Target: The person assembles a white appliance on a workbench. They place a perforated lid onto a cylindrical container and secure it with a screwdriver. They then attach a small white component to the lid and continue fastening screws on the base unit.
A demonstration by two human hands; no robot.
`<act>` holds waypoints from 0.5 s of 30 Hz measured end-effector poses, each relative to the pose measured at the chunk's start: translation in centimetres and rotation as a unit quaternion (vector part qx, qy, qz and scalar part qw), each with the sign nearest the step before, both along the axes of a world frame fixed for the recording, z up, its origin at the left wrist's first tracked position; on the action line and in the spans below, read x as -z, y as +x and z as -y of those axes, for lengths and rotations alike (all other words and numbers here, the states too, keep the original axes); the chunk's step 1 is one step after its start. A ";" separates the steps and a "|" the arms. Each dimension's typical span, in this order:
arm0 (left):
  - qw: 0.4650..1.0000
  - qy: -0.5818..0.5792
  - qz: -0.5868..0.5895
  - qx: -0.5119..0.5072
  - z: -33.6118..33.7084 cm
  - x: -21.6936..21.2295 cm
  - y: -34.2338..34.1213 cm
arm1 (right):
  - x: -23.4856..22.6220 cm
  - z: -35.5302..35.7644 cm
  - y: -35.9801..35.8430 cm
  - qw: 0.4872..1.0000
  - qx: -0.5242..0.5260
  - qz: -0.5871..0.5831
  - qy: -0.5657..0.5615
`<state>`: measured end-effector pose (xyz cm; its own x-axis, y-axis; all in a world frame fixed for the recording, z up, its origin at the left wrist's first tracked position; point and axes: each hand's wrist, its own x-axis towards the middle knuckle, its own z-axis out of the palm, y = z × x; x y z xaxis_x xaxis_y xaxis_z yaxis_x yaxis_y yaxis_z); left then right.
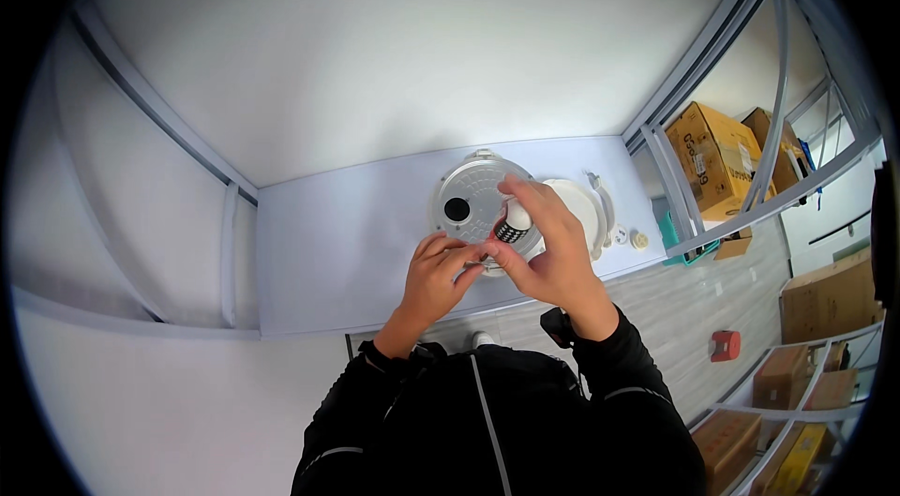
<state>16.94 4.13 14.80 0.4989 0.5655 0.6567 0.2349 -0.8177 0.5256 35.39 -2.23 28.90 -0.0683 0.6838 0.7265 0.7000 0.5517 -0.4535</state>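
Note:
In front of my chest, my right hand (553, 257) grips a small white-topped cylinder (512, 220) with a black-and-white patterned band and some red at its lower end. My left hand (435, 278) is closed beside it, its thumb and fingertips pinched together near the red end. What those fingers hold, if anything, is too small to make out. Beneath both hands lies a round silver-grey lid-like part (473, 182) with a black round spot (457, 209) on its left side. Part of its right side is hidden by my right hand.
To the right on the white table (328, 252) lie a white round cover (583, 205), a curved white handle-like piece (605, 201) and a small cream round part (639, 240). Metal posts frame the table. Cardboard boxes (717, 158) and a red stool (726, 346) stand farther right.

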 end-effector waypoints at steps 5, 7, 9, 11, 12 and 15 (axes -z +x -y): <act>1.000 -0.015 0.002 -0.002 0.1 -0.2 0.3 | 0.0 0.2 -0.3 0.986 -0.100 -0.106 -0.082; 1.000 -0.024 0.006 -0.001 0.2 -0.2 0.3 | 0.1 0.2 -0.3 0.983 -0.100 -0.120 -0.096; 0.999 -0.042 0.017 -0.001 0.2 0.2 0.4 | 0.2 0.2 -0.4 0.985 -0.073 -0.119 -0.098; 0.999 -0.048 0.016 -0.002 0.2 0.1 0.4 | 0.4 -0.2 0.1 0.997 -0.038 -0.050 -0.039; 0.999 -0.050 0.015 -0.002 0.2 0.1 0.4 | 0.5 -0.3 0.3 1.000 -0.020 -0.015 -0.009; 0.999 -0.047 -0.003 -0.004 0.2 -0.2 0.4 | 0.7 0.0 0.4 1.000 -0.006 -0.006 -0.016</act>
<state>17.30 3.91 14.97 0.4980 0.6283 0.5977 0.2443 -0.7630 0.5984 35.74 -2.27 28.16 -0.0669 0.7058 0.7052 0.6877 0.5447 -0.4799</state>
